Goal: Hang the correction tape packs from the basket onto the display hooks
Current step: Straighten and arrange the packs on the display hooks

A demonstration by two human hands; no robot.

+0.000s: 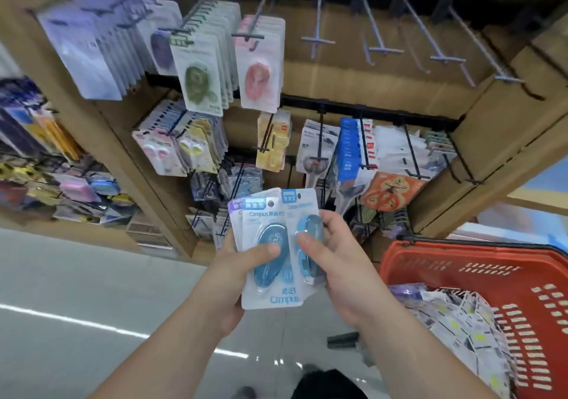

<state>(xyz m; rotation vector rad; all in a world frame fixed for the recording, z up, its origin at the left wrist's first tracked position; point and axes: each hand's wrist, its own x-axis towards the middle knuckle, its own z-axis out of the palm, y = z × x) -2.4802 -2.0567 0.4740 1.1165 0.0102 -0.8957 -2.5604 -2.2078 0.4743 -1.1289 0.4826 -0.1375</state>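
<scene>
Floor [76,291]: pale grey and glossy, crossed by a white stripe [70,318] running from the left edge toward the middle.
Neighbouring shelf [46,165]: at far left, crowded with blurred packets in purple, yellow, pink and blue.
Cardboard panels [368,69]: brown, lining the back and right side of the display unit.
Dark object [342,340]: small and cylindrical, lying on the floor near the bottom centre; too blurred to identify.

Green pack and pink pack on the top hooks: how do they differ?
The green pack fronts a long row of packs; the pink pack fronts a short one. The green pack hangs left of the pink pack and tilts more. Both are white cards holding an oval dispenser.
</scene>
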